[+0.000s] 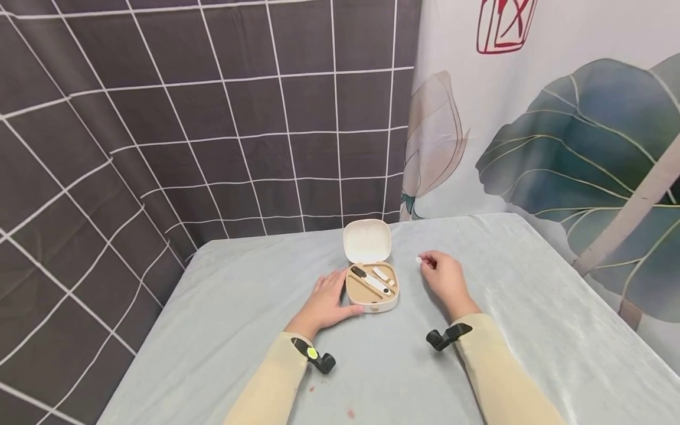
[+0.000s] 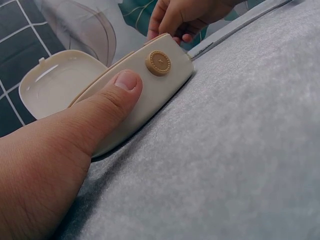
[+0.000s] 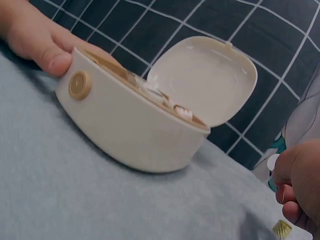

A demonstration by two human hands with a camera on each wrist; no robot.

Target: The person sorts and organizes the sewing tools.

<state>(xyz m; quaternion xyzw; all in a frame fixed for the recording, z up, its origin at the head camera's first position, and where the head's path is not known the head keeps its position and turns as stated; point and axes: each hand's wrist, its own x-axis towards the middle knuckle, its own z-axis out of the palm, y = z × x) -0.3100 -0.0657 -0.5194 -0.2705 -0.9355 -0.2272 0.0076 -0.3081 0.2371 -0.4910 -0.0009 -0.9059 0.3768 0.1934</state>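
A small cream case (image 1: 372,307) stands on the cloth with its lid (image 1: 367,241) raised at the back. In its tan insert lie a white-and-black nail-care tool (image 1: 370,280) and a smaller white tool (image 1: 383,275). My left hand (image 1: 325,302) rests flat against the case's left side, fingers straight, thumb along the front near the round tan button (image 2: 158,63). To the right of the case, my right hand (image 1: 445,280) pinches a small item with a round white end (image 3: 273,162). Below those fingers shows a gold knurled tip (image 3: 282,229); the fingers hide what lies between.
A pale grey-blue cloth (image 1: 255,277) covers the table. Behind it hang a dark grid-patterned curtain (image 1: 234,118) and a white curtain with a lotus print (image 1: 579,136). Black wrist cameras sit on both sleeves.
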